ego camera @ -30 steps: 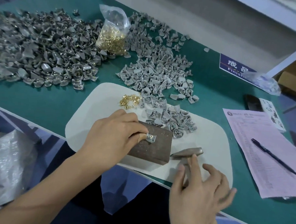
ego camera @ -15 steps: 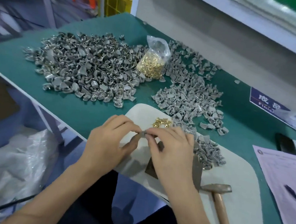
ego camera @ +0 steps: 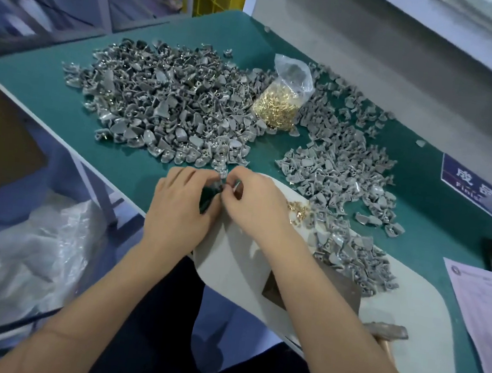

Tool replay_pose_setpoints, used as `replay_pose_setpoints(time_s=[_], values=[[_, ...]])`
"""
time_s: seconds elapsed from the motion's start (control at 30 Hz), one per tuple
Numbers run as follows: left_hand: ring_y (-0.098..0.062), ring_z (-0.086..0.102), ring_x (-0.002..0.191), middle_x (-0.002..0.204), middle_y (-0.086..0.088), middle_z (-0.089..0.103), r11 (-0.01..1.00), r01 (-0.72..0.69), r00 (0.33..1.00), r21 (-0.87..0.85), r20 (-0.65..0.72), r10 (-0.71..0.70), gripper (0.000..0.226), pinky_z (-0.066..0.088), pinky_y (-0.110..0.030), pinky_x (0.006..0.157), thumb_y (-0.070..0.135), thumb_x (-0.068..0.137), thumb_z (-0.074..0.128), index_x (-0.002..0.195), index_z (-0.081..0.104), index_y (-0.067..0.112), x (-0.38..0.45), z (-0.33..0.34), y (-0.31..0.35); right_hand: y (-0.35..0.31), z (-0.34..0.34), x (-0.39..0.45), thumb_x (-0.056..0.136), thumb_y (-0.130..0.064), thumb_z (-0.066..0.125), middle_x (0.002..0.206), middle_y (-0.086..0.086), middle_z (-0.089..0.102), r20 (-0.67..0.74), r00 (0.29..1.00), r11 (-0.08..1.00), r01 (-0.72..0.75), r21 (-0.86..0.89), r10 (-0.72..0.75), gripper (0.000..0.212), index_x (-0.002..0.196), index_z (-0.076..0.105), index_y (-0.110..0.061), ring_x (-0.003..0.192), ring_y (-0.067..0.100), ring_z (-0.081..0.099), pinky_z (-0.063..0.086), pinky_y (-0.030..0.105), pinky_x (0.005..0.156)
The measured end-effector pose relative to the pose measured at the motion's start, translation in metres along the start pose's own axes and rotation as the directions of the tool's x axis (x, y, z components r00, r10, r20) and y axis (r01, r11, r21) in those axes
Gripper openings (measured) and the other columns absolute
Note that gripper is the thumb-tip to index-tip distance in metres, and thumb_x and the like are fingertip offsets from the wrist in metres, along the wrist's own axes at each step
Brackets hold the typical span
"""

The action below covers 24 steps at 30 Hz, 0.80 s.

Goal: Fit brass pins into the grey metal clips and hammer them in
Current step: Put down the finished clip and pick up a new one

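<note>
Both hands, left hand and right hand, are pinching one clip in their grip above the desk edge, seemingly fitting a pin, while a large pile of clips is lying unfinished.

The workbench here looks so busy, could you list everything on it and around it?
Left clip heap: one, grey, far left of bench.
Right clip heap: one, grey, spilling onto mat.
Bag of pins: one, clear with brass, between heaps.
Loose pins: a few, brass, on mat.
Mat: one, white, near edge.
Metal block: one, brown, on mat.
Hammer: one, lying on mat.
Paper: one, pink, right.
Left hand, right hand: pinching a small grey clip together.
</note>
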<state>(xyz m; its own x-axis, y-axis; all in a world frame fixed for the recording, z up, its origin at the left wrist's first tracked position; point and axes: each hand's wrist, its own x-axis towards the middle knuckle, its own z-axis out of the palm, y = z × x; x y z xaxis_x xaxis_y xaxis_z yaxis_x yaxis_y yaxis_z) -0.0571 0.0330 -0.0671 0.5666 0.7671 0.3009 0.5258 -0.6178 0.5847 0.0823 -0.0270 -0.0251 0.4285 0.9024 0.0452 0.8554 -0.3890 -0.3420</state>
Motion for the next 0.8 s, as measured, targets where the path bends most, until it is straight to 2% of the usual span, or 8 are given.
replay_pose_setpoints(time_s=[0.1, 0.23, 0.4, 0.57, 0.6, 0.67, 0.73, 0.8], values=[[-0.026, 0.049, 0.117, 0.114, 0.003, 0.063, 1.0, 0.001, 1.0, 0.03, -0.026, 0.0, 0.029, 0.04, -0.041, 0.093, 0.029, 0.088, 0.067, 0.117, 0.064, 0.024, 0.0, 0.002, -0.001, -0.002, 0.004, 0.007, 0.091, -0.033, 0.055, 0.074, -0.008, 0.061, -0.103, 0.995, 0.993, 0.004, -0.114, -0.016, 0.005, 0.091, 0.059, -0.029, 0.07, 0.021, 0.055, 0.036, 0.031, 0.059], [-0.017, 0.048, 0.119, 0.116, 0.014, 0.06, 0.993, -0.069, 0.998, 0.092, 0.005, 0.069, 0.021, 0.03, -0.035, 0.093, 0.04, 0.091, 0.063, 0.111, 0.066, 0.033, 0.0, 0.005, -0.002, -0.001, 0.009, 0.015, 0.093, -0.033, 0.053, 0.068, -0.008, 0.055, -0.207, 0.972, 0.981, -0.14, -0.134, 0.11, 0.008, 0.088, 0.052, -0.027, 0.067, 0.024, 0.051, 0.035, 0.035, 0.07], [-0.013, 0.048, 0.12, 0.12, 0.02, 0.06, 0.993, -0.077, 0.997, 0.089, 0.01, 0.076, 0.023, 0.031, -0.034, 0.093, 0.04, 0.095, 0.057, 0.117, 0.064, 0.036, 0.002, 0.004, -0.002, 0.003, 0.006, 0.016, 0.104, -0.034, 0.05, 0.086, -0.009, 0.071, -0.164, 0.976, 0.989, -0.146, 0.002, 0.144, 0.015, 0.11, 0.063, -0.033, 0.087, 0.018, 0.065, 0.026, 0.035, 0.086], [-0.012, 0.048, 0.12, 0.117, 0.02, 0.064, 0.999, -0.039, 0.999, -0.002, 0.02, 0.039, 0.021, 0.027, -0.029, 0.092, 0.036, 0.094, 0.061, 0.113, 0.068, 0.034, 0.001, 0.0, -0.002, 0.011, -0.019, 0.001, 0.102, -0.025, 0.052, 0.08, -0.015, 0.066, -0.348, 0.905, 0.965, -0.195, 0.175, 0.246, 0.019, 0.109, 0.068, -0.032, 0.073, 0.009, 0.061, 0.031, 0.031, 0.091], [-0.012, 0.048, 0.12, 0.116, 0.019, 0.064, 0.999, -0.028, 0.999, -0.03, 0.019, 0.029, 0.021, 0.027, -0.029, 0.092, 0.035, 0.093, 0.062, 0.113, 0.068, 0.034, 0.0, -0.001, -0.002, 0.018, -0.027, -0.006, 0.101, -0.025, 0.053, 0.078, -0.016, 0.064, -0.359, 0.893, 0.96, -0.219, 0.176, 0.269, 0.02, 0.108, 0.069, -0.033, 0.071, 0.01, 0.061, 0.038, 0.032, 0.089], [-0.016, 0.051, 0.116, 0.112, 0.016, 0.065, 0.995, -0.02, 1.0, -0.101, 0.008, 0.02, 0.021, 0.033, -0.033, 0.093, 0.032, 0.092, 0.066, 0.112, 0.07, 0.031, -0.003, -0.004, 0.001, 0.031, -0.042, -0.022, 0.1, -0.027, 0.053, 0.076, -0.015, 0.066, -0.343, 0.881, 0.943, -0.283, 0.174, 0.327, 0.021, 0.106, 0.071, -0.034, 0.069, 0.013, 0.062, 0.048, 0.03, 0.073], [-0.017, 0.054, 0.104, 0.103, 0.015, 0.064, 0.982, -0.064, 0.997, -0.179, 0.032, 0.071, 0.019, 0.044, -0.039, 0.089, 0.028, 0.091, 0.07, 0.11, 0.071, 0.028, -0.004, -0.005, 0.01, 0.043, -0.054, -0.042, 0.1, -0.03, 0.053, 0.075, -0.015, 0.067, -0.337, 0.855, 0.918, -0.35, 0.185, 0.394, 0.019, 0.103, 0.071, -0.036, 0.067, 0.01, 0.061, 0.047, 0.027, 0.06], [-0.008, 0.054, 0.093, 0.093, 0.019, 0.061, 0.959, -0.091, 0.982, -0.268, 0.134, 0.13, 0.016, 0.05, -0.037, 0.08, 0.03, 0.091, 0.069, 0.107, 0.069, 0.032, -0.004, -0.003, 0.025, 0.051, -0.06, -0.064, 0.099, -0.031, 0.054, 0.076, -0.016, 0.068, -0.34, 0.829, 0.895, -0.393, 0.21, 0.444, 0.017, 0.1, 0.07, -0.037, 0.067, 0.007, 0.062, 0.049, 0.026, 0.06]])
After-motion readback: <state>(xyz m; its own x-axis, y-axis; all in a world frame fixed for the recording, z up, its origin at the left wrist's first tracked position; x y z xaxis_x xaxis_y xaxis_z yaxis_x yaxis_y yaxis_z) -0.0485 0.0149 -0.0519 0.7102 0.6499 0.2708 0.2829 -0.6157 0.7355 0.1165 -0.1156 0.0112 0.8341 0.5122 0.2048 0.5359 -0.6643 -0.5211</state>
